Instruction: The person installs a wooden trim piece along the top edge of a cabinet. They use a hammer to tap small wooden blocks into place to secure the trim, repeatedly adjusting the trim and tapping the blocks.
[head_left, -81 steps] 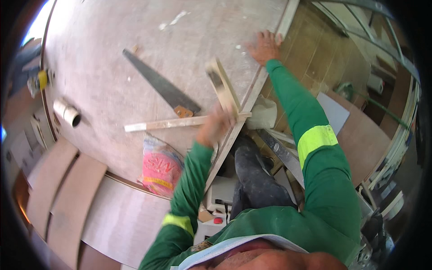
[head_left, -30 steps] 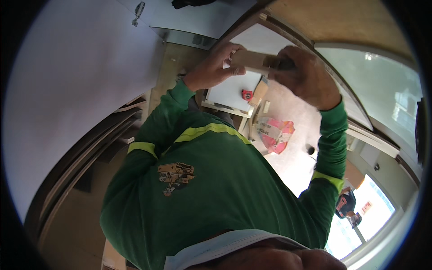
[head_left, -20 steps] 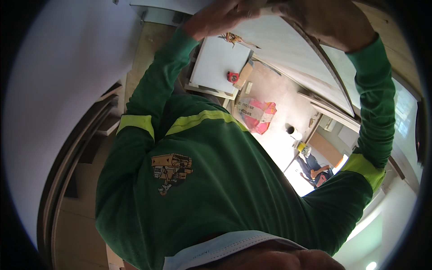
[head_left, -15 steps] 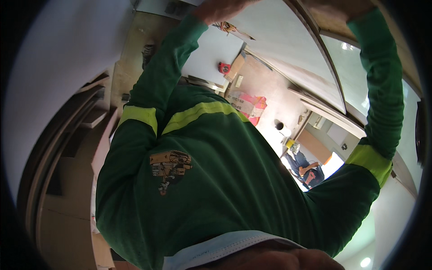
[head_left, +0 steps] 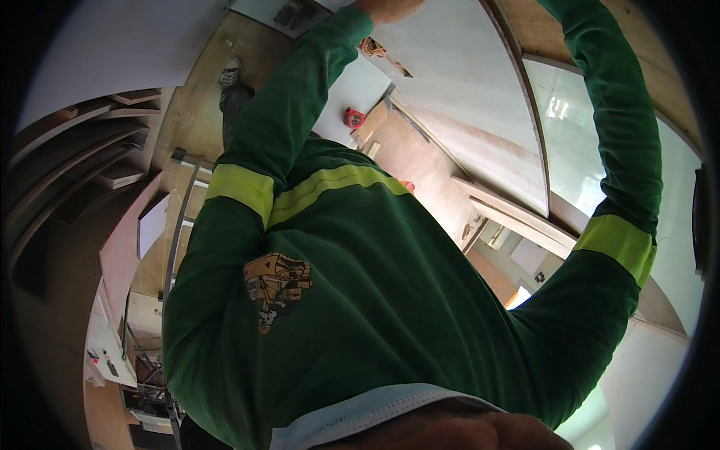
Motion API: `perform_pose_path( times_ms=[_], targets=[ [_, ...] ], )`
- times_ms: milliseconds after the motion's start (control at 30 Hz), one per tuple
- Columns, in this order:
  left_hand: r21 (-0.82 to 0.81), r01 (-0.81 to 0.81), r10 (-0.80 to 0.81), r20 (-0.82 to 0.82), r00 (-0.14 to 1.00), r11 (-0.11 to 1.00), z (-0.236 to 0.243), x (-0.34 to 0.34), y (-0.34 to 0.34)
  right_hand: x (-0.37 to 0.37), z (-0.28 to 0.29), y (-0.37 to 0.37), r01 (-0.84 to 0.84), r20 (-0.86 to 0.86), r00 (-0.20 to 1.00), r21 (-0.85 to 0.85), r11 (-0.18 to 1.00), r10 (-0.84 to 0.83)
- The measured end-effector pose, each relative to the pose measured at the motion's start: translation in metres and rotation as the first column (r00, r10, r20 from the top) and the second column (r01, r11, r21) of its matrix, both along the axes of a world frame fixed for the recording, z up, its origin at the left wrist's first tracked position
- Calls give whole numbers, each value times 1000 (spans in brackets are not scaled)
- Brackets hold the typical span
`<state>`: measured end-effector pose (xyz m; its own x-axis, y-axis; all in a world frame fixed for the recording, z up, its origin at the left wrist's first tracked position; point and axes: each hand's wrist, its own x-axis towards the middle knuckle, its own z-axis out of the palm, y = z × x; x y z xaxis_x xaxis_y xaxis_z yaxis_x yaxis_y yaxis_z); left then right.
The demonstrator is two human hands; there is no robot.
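Observation:
Both of my arms reach up in green sleeves with yellow bands. At the top edge, my left hand (head_left: pixel 390 9) shows only in part, and its fingers are cut off or hidden. It is nearest a large pale panel (head_left: pixel 465 97) with a dark edge; whether it touches the panel I cannot tell. My right sleeve (head_left: pixel 615 97) runs past the top edge, so the right hand is out of sight. Below the left wrist are some orange cords (head_left: pixel 373 47). A red tape measure (head_left: pixel 353 118) lies on a white surface (head_left: pixel 341 101).
Stacked boards (head_left: pixel 75 161) curve along the left side. Beside my left arm stands a metal frame (head_left: pixel 178 225). A shoe (head_left: pixel 231 73) and dark trouser leg show on the floor at upper left. Glossy pale panels (head_left: pixel 559 127) stand behind my right arm.
My left hand has moved right and up, and the right hand has left the view. The surroundings have shifted: the other person has gone from sight, while a shoe and metal frame now show.

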<state>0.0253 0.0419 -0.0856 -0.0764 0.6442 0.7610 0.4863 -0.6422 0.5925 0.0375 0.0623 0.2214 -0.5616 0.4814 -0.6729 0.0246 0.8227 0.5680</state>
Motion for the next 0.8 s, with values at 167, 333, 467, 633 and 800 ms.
perform_pose_path(
  times_ms=[167,333,467,633,800],
  targets=[
    [-2,-33,33,41,999,999,-5,14,4,25,-18,15,-200,-19,980,28,979,201],
    [-137,-222,233,69,970,965,16,12,-8,24,-22,40,-295,-34,955,-3,956,295],
    [30,-278,276,65,959,960,45,19,-2,39,1,54,-291,-236,939,-164,943,249],
    [46,-228,217,169,961,973,76,19,-21,52,22,49,-381,-386,881,-241,893,272],
    [-115,21,36,476,879,993,82,14,-30,60,27,38,-320,-357,897,-119,940,261]
  ],
)
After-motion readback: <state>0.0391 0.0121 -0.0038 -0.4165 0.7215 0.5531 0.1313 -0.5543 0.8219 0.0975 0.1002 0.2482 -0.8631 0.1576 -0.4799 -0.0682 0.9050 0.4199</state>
